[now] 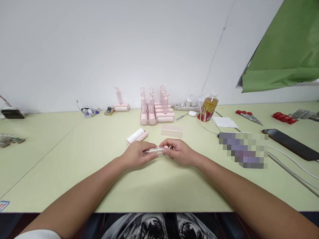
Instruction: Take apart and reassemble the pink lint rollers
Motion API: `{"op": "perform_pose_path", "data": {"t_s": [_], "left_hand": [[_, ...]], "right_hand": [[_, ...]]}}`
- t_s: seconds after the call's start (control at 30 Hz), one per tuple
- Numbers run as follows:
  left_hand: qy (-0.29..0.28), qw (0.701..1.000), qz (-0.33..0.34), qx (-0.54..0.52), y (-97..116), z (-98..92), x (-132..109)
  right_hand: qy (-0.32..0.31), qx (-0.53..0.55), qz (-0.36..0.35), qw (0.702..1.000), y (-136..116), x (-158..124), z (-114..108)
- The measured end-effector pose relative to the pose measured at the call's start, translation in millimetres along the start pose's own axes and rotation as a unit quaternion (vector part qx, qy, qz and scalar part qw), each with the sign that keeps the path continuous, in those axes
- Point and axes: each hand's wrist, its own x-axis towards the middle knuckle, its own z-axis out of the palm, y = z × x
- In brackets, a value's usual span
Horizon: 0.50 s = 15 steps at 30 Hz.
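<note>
Both hands meet over the near middle of the table. My left hand (139,153) is closed round one end of a slim clear plastic tube (154,150). At its other end, my right hand (180,151) pinches the tube's pale pink cap, which has a small loop partly hidden by the fingers. Just beyond my left hand lies a white roll in a pink holder (137,136), tilted on the table. A flat pale pink translucent piece (172,131) rests beyond my right hand.
Several pink cases (164,117) with upright clear tubes (151,103) stand by the wall, another pink case (121,107) left of them. Rightward are a screwdriver (182,116), power strip (184,107), drink bottle (209,107), white cables (291,164) and black phone (292,143).
</note>
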Motion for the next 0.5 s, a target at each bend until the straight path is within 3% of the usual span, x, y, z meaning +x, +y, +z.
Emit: {"op": "perform_pose_path", "data": {"t_s": [0.5], "left_hand": [[-0.009,1.0,-0.015,-0.007,2.8,0.1,-0.5]], "right_hand": [[-0.001,-0.052,-0.038,0.998,3.2,0.0,-0.6]]}}
